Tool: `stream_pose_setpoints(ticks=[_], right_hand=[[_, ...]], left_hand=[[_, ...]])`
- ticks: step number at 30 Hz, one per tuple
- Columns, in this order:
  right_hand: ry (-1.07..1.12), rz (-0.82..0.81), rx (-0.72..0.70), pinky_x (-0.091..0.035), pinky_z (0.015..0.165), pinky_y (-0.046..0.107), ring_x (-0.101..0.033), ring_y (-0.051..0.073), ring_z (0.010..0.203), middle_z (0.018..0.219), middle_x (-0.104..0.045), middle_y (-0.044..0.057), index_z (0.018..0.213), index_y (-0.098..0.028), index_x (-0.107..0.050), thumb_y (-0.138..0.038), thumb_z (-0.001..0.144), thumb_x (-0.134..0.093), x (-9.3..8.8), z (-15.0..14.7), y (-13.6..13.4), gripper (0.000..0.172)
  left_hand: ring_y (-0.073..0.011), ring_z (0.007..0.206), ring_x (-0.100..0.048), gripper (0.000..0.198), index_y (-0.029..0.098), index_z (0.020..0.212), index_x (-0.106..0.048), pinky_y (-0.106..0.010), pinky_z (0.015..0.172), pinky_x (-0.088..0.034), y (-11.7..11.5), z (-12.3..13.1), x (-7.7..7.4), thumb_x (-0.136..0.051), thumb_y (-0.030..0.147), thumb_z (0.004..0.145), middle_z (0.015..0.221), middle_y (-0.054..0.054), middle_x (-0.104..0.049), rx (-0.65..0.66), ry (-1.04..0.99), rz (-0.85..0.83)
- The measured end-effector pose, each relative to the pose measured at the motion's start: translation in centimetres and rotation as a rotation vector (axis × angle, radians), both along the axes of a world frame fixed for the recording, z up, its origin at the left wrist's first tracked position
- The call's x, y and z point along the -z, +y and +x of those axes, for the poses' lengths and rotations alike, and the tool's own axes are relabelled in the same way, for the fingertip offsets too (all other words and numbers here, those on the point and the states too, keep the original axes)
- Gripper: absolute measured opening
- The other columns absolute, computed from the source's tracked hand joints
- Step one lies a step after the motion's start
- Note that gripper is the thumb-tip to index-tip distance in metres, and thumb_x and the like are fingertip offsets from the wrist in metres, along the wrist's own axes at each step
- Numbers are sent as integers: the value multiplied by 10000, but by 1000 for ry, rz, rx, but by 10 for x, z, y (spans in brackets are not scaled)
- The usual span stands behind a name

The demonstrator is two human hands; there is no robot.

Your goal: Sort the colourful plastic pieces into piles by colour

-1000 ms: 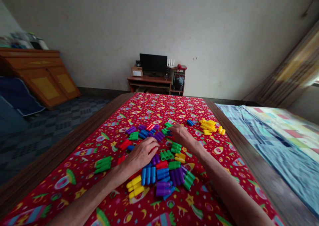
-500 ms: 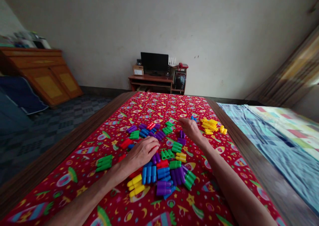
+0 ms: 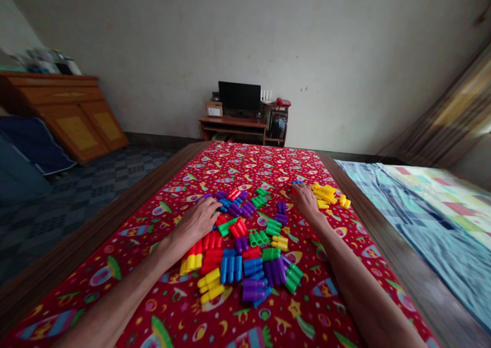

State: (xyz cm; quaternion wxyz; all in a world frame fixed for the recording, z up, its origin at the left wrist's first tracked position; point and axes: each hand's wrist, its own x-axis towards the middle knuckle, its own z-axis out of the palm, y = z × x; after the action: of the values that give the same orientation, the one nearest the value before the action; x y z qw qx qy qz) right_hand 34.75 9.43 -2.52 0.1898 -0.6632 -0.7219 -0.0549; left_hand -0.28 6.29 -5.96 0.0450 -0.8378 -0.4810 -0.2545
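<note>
My left hand (image 3: 197, 219) is over the left side of a loose pile of plastic toy blocks, fingers spread and curved downward. A purple block (image 3: 206, 196) pokes out beyond its knuckles, and blue blocks (image 3: 224, 205) lie by its fingertips. Close to the wrist are a red block (image 3: 213, 240) and a red-and-yellow pair (image 3: 191, 262). Farther right, my right hand (image 3: 305, 197) is closed at the fingertips on what looks like a red block (image 3: 294, 190), mostly hidden. Just beyond it lies a blue block (image 3: 297, 183); a heap of yellow blocks (image 3: 324, 192) is to its right.
Green, purple, blue and yellow blocks, such as a purple one (image 3: 275, 271), lie between my forearms on the red patterned tablecloth (image 3: 264, 169). A bed (image 3: 414, 210) stands along the right. Ahead is a desk (image 3: 233, 123) with a monitor (image 3: 240, 97); a wooden cabinet (image 3: 69, 118) stands left.
My left hand has moved left and away from me, uncovering red and green blocks. My right hand has shifted right, toward the yellow heap and blue block.
</note>
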Motion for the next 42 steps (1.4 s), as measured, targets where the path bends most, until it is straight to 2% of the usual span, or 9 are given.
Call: stream_pose_setpoints(ticks=[6,11,15,21,28,32,36,39,42], right_hand=[[323,62,-118,-436,681,242,-654,174,737,878,-743,84,1033,-154,-689,-128,857,-488,-8,-1,6,268],[592,-58,-548,-459,629,222,-643,140,673,887,-752,55,1168,-172,-549,-220,828,-582,-43,-44,-24,345],[597,-180,-771,-481,661,224,-686,157,808,970,-745,71,1178,-199,-529,-203,834,-590,-52,-75,-52,350],[414,-262,-696,-447,607,213,-669,155,697,803,-738,53,1107,-153,-624,-139,826,-597,-45,-67,-45,282],[445,-231,-841,-426,639,206,-655,144,740,897,-736,55,1113,-172,-683,-315,910,-564,-42,-82,-54,275],[354,-155,-707,-360,575,192,-598,113,613,720,-702,23,993,-163,-722,-295,902,-567,-42,-83,-51,223],[231,-23,-282,-334,575,216,-615,140,639,727,-709,62,959,-144,-726,-294,922,-526,-32,-52,-25,253],[160,2,-4,-352,613,236,-651,180,740,817,-732,100,965,-144,-723,-306,928,-510,-14,-24,-3,271],[153,-21,92,-375,650,248,-662,198,805,897,-740,111,1008,-140,-714,-297,930,-490,4,-6,9,284]], left_hand=[[-221,968,-635,294,193,1046,-666,-376,928,-509,-9,17,-21,-415,264,910,1036,-83,-666,0,-101,-20],[-234,1070,-632,485,177,1353,-477,-358,893,-530,-34,48,-50,-442,414,932,1252,-119,-625,119,-424,-162],[-181,703,-677,404,174,1141,-634,-261,638,-530,-46,59,-59,-451,461,924,845,-52,-728,136,-474,-349],[-135,524,-593,304,184,884,-666,-216,526,-442,-33,41,-60,-462,409,897,577,24,-633,9,-458,-204],[-140,511,-609,341,179,930,-649,-218,505,-470,-42,54,-59,-505,482,873,580,32,-644,96,-564,-397],[-169,672,-679,363,177,1025,-637,-246,619,-530,-44,58,-58,-477,477,899,769,-21,-719,130,-552,-376],[-205,891,-677,321,194,1028,-658,-314,845,-526,-28,36,-52,-439,406,928,967,-67,-719,80,-281,-152],[-216,945,-652,293,202,981,-683,-344,924,-495,-12,11,-37,-436,346,922,999,-72,-703,-1,-81,-63],[-229,957,-634,271,183,1004,-687,-368,931,-492,-1,-9,-18,-482,321,892,1000,-82,-688,-41,26,-99]])
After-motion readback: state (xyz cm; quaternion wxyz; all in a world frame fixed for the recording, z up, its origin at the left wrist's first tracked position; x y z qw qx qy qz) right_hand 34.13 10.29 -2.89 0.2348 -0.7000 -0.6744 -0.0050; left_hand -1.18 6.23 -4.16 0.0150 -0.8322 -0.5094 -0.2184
